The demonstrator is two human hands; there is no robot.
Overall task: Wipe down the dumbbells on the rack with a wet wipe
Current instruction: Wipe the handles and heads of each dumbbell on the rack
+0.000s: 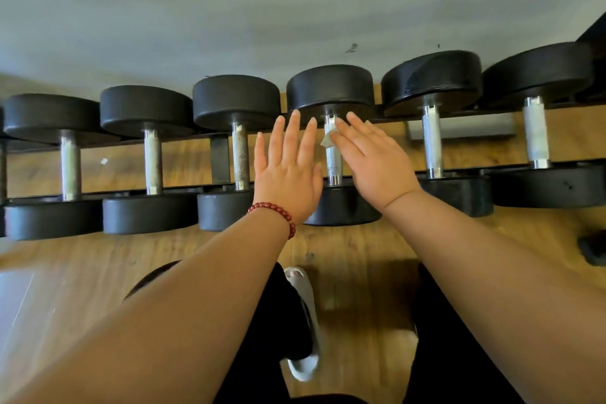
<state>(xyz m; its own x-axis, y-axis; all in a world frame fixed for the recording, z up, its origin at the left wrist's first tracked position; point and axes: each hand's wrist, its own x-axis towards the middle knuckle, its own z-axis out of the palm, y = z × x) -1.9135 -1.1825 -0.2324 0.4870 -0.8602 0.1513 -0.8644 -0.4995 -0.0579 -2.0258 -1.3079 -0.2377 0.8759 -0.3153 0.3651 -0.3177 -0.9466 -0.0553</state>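
Note:
Several black dumbbells with knurled steel handles lie side by side on a low rack. My two hands hover over the fourth dumbbell. My left hand, with a red bead bracelet at the wrist, is flat with straight fingers just left of its handle. My right hand reaches in from the right with straight fingers, and a small pale wet wipe shows under its fingertips against the handle. How the wipe is held is hidden.
The rack stands against a grey wall on a wooden floor. My legs and a white shoe are below the hands. A dark object lies on the floor at the right edge.

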